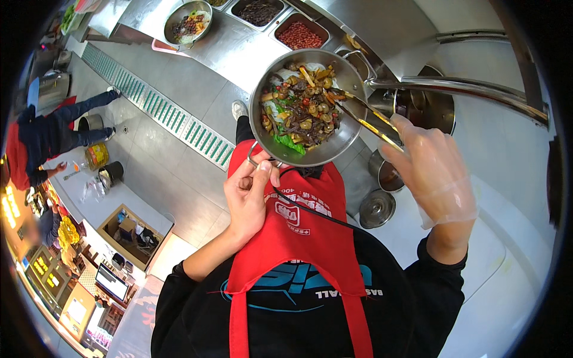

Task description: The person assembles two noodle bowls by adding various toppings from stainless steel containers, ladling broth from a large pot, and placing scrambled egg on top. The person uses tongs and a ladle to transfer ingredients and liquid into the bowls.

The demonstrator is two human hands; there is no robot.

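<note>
A two-handled steel pan [327, 154] is in front of my red apron [286, 238]. It holds white noodles topped with mushrooms, dark strips, red pieces and a green leaf [289, 143]. My left hand [253, 194], bare, grips the pan's near wire handle between thumb and fingers. My right hand [433, 164], in a clear plastic glove, is closed around long, shiny tongs [371, 122]. Their tips reach into the food at the pan's right side. The far handle [362, 62] is free of my hands.
Behind the pan is a steel counter [230, 56] with another filled pan [188, 24] and trays of red beans [301, 36] and dark food [258, 12]. Pots [385, 170] and a lid [377, 209] are at right. A person [57, 134] stands left, beyond a floor drain grate [161, 110].
</note>
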